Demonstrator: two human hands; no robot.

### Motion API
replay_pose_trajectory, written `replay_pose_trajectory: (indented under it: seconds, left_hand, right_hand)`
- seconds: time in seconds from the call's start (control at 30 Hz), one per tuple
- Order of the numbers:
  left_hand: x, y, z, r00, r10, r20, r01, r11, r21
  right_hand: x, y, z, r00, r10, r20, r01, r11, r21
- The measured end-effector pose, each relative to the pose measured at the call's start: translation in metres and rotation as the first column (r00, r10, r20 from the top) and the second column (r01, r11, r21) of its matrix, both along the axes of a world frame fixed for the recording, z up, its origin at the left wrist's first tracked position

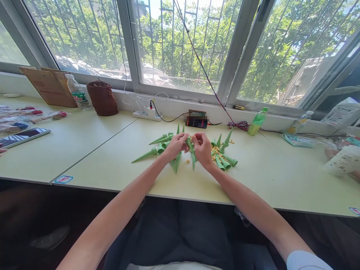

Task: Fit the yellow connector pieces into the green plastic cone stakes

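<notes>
Above the table's middle, my left hand (177,145) is closed around a green plastic cone (190,145), whose tip points down toward me. My right hand (203,148) has its fingers pinched together at the cone's upper, wide end; what lies between them is too small to make out. Beside my right hand sits a heap of small yellow pieces (214,153), with several green cones (225,163) lying in and around it. More green cones (144,155) lie to the left of my left hand. One loose yellow piece (188,161) rests between my wrists.
Behind the cones, a phone (197,122) leans by the window ledge, near a power strip (147,114). A green bottle (258,122) stands back right. Left are a brown bag (102,98), a cardboard box (53,88) and another phone (24,137) by someone's fingers. Plastic packages (344,159) lie far right.
</notes>
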State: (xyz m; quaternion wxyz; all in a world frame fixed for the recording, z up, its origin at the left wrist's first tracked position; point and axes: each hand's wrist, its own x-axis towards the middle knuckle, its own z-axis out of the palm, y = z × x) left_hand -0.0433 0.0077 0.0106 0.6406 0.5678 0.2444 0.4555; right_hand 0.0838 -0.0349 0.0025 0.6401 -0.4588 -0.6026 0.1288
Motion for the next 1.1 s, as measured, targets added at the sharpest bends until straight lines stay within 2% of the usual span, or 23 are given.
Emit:
replay_pose_trajectory:
  seconds: [0.17, 0.33, 0.93, 1.1]
  left_hand:
    - [0.0039, -0.0033, -0.0023, 0.999, 0.013, 0.029, -0.013, 1.0, -0.004]
    - [0.008, -0.0052, -0.0043, 0.997, 0.073, 0.038, -0.074, 0.997, 0.025]
    - [0.0079, -0.0056, -0.0005, 0.982, 0.183, 0.05, -0.184, 0.983, 0.018]
    - [0.0075, -0.0049, -0.0008, 0.978, 0.206, 0.017, -0.207, 0.975, 0.08]
  right_hand:
    - [0.0, 0.0014, 0.0003, 0.999, -0.006, -0.035, 0.006, 1.0, -0.015]
    - [0.0015, 0.0037, 0.0011, 0.999, -0.007, -0.049, 0.006, 1.0, -0.024]
    - [0.0038, 0.0067, -0.0003, 0.999, -0.015, -0.03, 0.014, 0.999, -0.047]
    - [0.0039, 0.0064, -0.0006, 1.0, -0.014, -0.017, 0.013, 0.999, -0.041]
